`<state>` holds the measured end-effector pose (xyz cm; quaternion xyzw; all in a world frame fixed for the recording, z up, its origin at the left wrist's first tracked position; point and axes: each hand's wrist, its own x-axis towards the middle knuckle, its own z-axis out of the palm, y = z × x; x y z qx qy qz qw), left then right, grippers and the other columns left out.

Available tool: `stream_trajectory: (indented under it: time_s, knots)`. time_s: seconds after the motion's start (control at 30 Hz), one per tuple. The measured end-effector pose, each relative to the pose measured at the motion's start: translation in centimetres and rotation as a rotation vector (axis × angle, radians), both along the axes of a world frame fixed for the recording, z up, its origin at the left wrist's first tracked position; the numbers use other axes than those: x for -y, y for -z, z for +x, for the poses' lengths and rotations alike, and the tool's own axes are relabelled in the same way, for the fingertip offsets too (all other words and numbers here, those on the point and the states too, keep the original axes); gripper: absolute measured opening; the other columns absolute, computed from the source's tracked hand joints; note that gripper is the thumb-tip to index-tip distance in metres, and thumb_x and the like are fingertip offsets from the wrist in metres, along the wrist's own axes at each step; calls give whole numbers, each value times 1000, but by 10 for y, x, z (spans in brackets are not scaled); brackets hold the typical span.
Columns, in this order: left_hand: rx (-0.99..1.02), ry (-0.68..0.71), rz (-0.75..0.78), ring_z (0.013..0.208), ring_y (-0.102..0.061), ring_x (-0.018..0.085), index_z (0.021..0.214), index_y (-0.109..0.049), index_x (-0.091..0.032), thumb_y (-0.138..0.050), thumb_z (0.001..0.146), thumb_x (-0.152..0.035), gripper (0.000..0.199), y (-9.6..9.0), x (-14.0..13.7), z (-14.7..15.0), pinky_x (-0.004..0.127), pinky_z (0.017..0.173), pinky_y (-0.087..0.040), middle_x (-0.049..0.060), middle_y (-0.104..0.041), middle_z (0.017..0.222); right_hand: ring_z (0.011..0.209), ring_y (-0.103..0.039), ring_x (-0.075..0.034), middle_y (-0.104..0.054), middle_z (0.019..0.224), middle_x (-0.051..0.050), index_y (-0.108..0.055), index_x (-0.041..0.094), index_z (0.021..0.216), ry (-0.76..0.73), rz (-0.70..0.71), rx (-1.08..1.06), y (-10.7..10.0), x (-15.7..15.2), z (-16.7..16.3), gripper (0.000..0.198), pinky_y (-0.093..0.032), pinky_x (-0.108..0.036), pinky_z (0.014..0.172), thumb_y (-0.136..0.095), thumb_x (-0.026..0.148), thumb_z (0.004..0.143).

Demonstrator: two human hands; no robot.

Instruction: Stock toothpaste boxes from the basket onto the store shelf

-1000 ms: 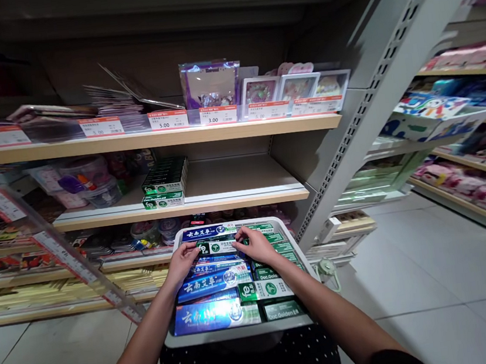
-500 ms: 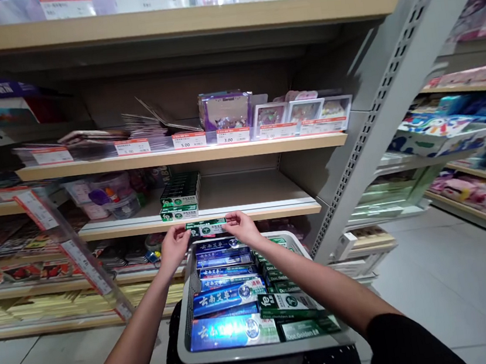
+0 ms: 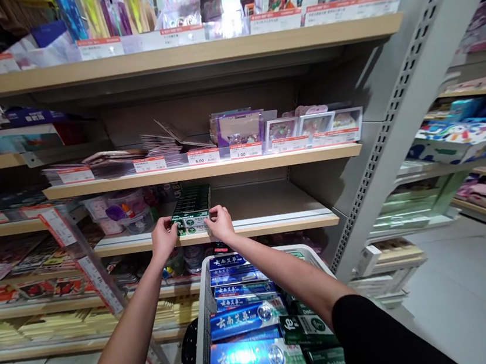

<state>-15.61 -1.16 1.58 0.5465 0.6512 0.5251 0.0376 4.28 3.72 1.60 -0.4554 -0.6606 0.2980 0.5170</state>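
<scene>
Both arms stretch forward, the left hand and right hand slightly apart, curled toward each other.

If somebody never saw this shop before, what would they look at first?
Probably the big blue box with the bright shine on it, at the near end of the grey basket. Their eye might then go to the left hand and right hand, holding a small green-and-white box between them at the front of the dark green stack on the shelf.

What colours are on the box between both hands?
The box is green and white, best seen in the head view.
</scene>
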Motion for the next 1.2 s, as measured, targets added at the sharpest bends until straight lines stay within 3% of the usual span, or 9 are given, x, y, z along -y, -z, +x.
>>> stream_trajectory:
  time_s: [0.2, 0.43, 0.67, 0.9, 1.07, 1.2]
  knots:
    - [12, -35, -30, 86, -70, 24, 96, -57, -20, -62, 76, -29, 22, -5, -8, 1, 32, 79, -52, 8, -72, 89, 77, -61, -15, -56, 101, -6, -54, 20, 93, 7, -19, 16, 1, -8, -6, 23, -52, -33, 80, -67, 21, 75]
    - [-37, -37, -81, 87, -69, 26, 93, -57, -20, -62, 77, -33, 21, -7, -20, -4, 32, 76, -51, 9, -72, 88, 91, -60, -22, -62, 98, -9, -55, 18, 97, 65, -13, 124, -1, -15, -8, 23, -48, -37, 89, -67, 24, 78]
    - [-74, -93, -124, 81, -68, 27, 97, -59, -18, -60, 77, -31, 24, -3, -36, -6, 34, 75, -49, 10, -71, 81, 85, -63, -23, -66, 88, -7, -58, 20, 92, 61, -6, 103, 1, -26, -9, 16, -49, -38, 84, -66, 21, 78]
    - [-55, -104, -157, 84, -69, 28, 107, -58, -16, -61, 77, -31, 33, -7, -33, -2, 36, 79, -51, 12, -71, 87, 86, -64, -23, -67, 87, -7, -60, 19, 89, 46, -19, 110, 0, -26, -7, 14, -50, -38, 85, -66, 24, 78]
    - [9, -47, 49, 104, -64, 24, 124, -49, -16, -62, 79, -31, 49, -5, -16, 12, 35, 91, -50, 14, -65, 117, 95, -64, -21, -65, 106, -8, -57, 19, 104, -13, 37, 61, 0, -20, 18, 39, -52, -35, 86, -73, 34, 71]
    - [-75, -38, 248, 114, -58, 23, 125, -51, -17, -58, 84, -29, 44, -2, 14, 35, 36, 100, -46, 13, -57, 125, 97, -64, -18, -62, 113, -7, -55, 21, 105, -102, 73, -17, -2, -8, 69, 40, -54, -32, 84, -72, 36, 73]
